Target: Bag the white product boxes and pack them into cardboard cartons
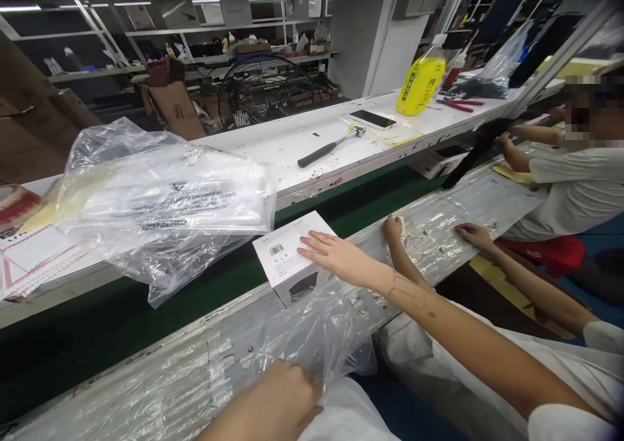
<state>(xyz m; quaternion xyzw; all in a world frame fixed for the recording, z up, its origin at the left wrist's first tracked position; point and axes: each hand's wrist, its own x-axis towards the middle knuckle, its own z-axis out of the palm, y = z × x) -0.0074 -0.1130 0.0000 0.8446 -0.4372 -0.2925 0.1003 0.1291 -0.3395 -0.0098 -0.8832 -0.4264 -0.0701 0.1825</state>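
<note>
White carton (287, 252) (barcode label on top) sits at the near edge of the green conveyor belt (121, 317), right hand (327, 251) flat on it, fingers extended. Left hand (280, 399) pinches a clear plastic bag (316, 337), probably by its mouth.

— What is the worker wearing on the line?

— A white short sleeve (565, 423) is covering the right upper arm at the near right. Below its hem the forearm (463, 343) is running bare to the right hand (327, 253).

— Any markings showing?

— Thin, pen-like lines (407, 293) are showing on that forearm, with a small dark spot (431, 314) sitting just nearer the sleeve.

— And the left hand (280, 399)?

— It is showing bare too, near centre, with only its knuckles and wrist coming into frame.
</note>
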